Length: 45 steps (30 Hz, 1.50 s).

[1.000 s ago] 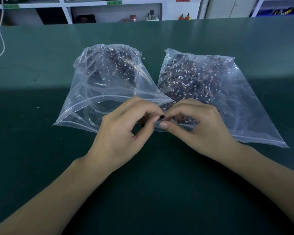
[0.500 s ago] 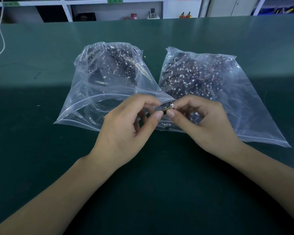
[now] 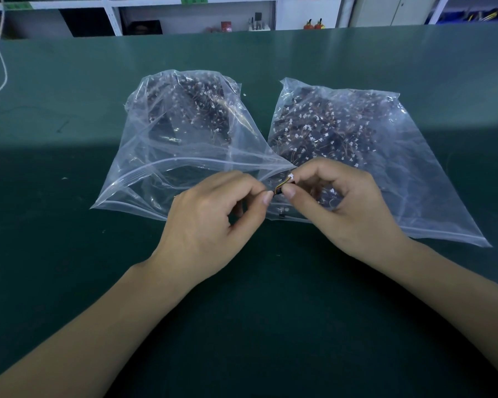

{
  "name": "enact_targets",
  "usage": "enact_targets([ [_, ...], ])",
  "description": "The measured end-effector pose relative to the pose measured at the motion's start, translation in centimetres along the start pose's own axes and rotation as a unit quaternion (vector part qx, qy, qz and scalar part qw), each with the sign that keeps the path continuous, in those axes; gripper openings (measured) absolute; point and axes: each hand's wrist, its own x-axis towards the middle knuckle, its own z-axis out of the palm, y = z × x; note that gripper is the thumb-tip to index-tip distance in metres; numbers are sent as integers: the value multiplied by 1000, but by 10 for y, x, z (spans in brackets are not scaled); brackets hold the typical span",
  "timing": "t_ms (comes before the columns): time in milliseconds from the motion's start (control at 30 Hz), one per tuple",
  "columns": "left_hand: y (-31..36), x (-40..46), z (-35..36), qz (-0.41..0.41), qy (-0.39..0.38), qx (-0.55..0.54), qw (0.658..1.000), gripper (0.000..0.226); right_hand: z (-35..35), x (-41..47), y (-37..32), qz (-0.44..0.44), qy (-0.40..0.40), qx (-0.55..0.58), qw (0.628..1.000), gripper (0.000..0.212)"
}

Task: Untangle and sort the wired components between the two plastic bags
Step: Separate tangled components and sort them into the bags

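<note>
Sorting wired parts at our green table (image 3: 69,254)

Our left hand (image 3: 207,225) and right hand (image 3: 348,214) pinch one wired part (image 3: 282,186) between the two bags, left bag (image 3: 167,145) and right bag (image 3: 385,156).

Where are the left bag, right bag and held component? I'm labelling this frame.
left bag (image 3: 144,179): head view, clear front wall near its zip.
right bag (image 3: 431,196): head view, bare plastic.
component (image 3: 282,187): head view, its coloured wires between both hands.
</note>
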Motion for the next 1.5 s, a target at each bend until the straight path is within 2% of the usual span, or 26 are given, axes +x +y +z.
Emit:
enact_targets([
  [700, 1, 0, 0, -4, -9, 8, 1000, 21, -1, 0, 4, -11, -9, -27, 1000, 6],
  [967, -5, 1, 0, -3, 9, 7, 1000, 13, -4, 1, 5, -19, -7, -49, 999, 6],
  [1100, -9, 2, -1, -4, 30, -16, 999, 8, -6, 2, 5, -55, -59, -151, 985, 29],
  [1167, -9, 3, -2, -2, 42, -27, 999, 13, -7, 2, 5, -72, -80, -197, 975, 35],
  [1333, -7, 3, -2, 20, 28, -39, 999, 16, -9, 4, 8, -82, -86, -248, 961, 35],
  [1500, -5, 1, -1, 29, -3, -53, 998, 12, -12, 3, 11, -71, -40, -224, 971, 28],
])
